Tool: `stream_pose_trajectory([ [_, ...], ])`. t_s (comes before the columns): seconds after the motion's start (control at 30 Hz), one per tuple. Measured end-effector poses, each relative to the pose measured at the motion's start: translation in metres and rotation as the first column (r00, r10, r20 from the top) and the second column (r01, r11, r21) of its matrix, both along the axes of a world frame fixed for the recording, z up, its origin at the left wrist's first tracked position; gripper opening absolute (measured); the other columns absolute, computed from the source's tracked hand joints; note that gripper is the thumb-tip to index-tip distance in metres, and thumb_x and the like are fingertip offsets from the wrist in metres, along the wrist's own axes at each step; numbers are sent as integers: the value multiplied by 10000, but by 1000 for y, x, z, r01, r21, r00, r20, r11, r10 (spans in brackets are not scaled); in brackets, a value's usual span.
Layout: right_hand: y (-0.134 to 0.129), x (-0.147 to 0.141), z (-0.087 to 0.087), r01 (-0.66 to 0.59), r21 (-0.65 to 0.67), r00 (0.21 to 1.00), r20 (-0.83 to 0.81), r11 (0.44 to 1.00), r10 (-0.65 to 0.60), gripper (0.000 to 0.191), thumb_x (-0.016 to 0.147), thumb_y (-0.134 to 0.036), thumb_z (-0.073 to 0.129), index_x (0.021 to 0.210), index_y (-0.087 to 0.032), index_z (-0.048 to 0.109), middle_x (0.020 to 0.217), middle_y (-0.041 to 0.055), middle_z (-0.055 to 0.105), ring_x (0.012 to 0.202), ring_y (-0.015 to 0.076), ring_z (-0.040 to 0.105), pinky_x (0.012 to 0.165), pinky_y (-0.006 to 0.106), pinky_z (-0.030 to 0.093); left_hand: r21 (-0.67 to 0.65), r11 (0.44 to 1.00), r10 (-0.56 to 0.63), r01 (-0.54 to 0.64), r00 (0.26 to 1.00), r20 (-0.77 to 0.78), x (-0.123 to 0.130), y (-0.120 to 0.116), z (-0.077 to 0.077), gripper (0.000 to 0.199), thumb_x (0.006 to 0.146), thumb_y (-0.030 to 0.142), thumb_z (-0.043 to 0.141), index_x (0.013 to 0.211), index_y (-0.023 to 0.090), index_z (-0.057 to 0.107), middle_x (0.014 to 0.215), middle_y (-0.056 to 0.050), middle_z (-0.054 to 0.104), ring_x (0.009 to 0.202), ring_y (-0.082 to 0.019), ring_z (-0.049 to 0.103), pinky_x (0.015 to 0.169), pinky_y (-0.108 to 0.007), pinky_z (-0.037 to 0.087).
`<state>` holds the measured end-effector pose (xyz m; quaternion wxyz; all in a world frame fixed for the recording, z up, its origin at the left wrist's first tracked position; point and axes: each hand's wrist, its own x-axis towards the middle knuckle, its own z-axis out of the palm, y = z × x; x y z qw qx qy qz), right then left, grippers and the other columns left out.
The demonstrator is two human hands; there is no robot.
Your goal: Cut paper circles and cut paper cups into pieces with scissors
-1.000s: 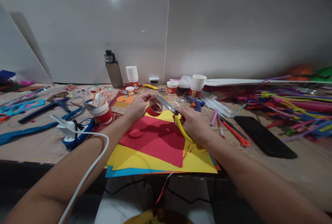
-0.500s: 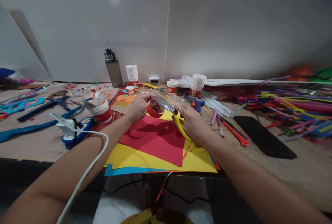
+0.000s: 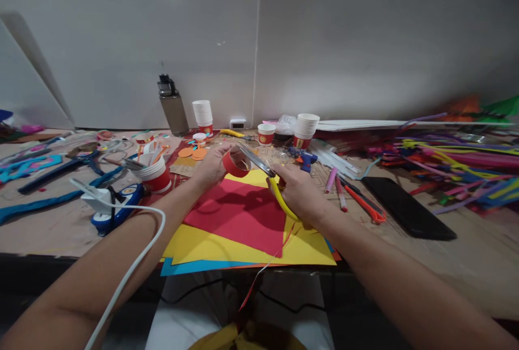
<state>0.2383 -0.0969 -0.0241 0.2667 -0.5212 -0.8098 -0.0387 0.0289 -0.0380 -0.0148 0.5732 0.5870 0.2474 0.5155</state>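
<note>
My left hand point(image 3: 214, 165) is closed on a red ring cut from a paper cup point(image 3: 233, 165), held up over the sheets. In my right hand point(image 3: 300, 192) are scissors with yellow handles point(image 3: 280, 199); their metal blades point up and left, touching or overlapping the ring's rim. Whether the blades have paper between them I cannot tell. A thin red and white paper strip point(image 3: 253, 291) hangs over the table edge below my right hand. Under both hands lie a red sheet point(image 3: 239, 217) and yellow sheets point(image 3: 211, 247), with a blue sheet point(image 3: 190, 268) at the bottom.
At left stand a cup of tools point(image 3: 156, 179) and a blue power strip point(image 3: 125, 209) with a white cable crossing my left forearm. Stacked cups point(image 3: 305, 131), a bottle point(image 3: 173, 112) and a blue glue gun point(image 3: 307, 162) are farther back. To the right are a black phone point(image 3: 407, 208) and pipe cleaners point(image 3: 458, 171).
The view has shifted slightly, so the table things sit a little farther left. The ring has turned slightly in my left hand, and the scissor blades are still at its rim.
</note>
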Motion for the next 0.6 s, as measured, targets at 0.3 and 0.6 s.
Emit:
stream_pose_trajectory([
  [0.3, 4, 1, -3, -11, 0, 1000, -18, 1000, 11, 268, 853, -290, 523, 1090, -191, 601, 870, 73, 582, 675, 161, 502, 633, 263, 364, 27, 999, 22, -25, 996, 86, 4, 4, -7, 260, 641, 281, 790, 759, 125, 619, 663, -8, 623, 622, -114, 599, 611, -242, 498],
  [0.6, 2, 1, -3, -10, 4, 1000, -1, 1000, 10, 297, 873, -304, 509, 1129, -177, 591, 904, 86, 587, 684, 164, 518, 616, 261, 365, 89, 996, 12, -13, 1000, 14, 1, 1, -6, 234, 645, 285, 786, 747, 122, 653, 722, -25, 640, 671, -125, 596, 611, -237, 479],
])
